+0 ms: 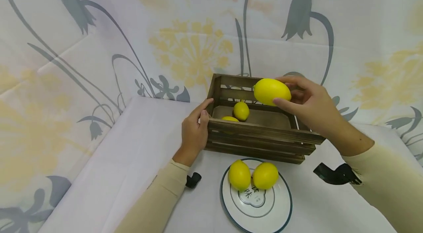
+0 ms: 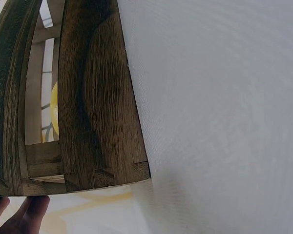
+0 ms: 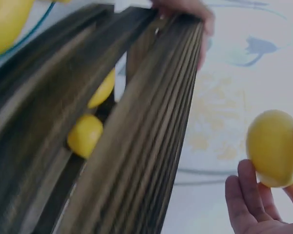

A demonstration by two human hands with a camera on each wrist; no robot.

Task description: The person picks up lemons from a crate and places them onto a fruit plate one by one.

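In the head view my right hand (image 1: 310, 102) pinches a lemon (image 1: 271, 92) between thumb and fingers above the right part of a dark wooden slatted crate (image 1: 261, 128). The right wrist view shows this held lemon (image 3: 274, 147) beside the crate's top slat. My left hand (image 1: 195, 129) grips the crate at its left end, fingertips on the upper edge and corner. Inside, one lemon (image 1: 241, 111) lies on the crate floor. Another lemon (image 1: 230, 119) is mostly hidden behind the front slat.
In front of the crate a white plate (image 1: 261, 222) with a blue rim holds two lemons, a left one (image 1: 239, 175) and a right one (image 1: 265, 175). Everything stands on a white cloth (image 1: 145, 134). A flower-patterned curtain (image 1: 198, 13) rises close behind the crate.
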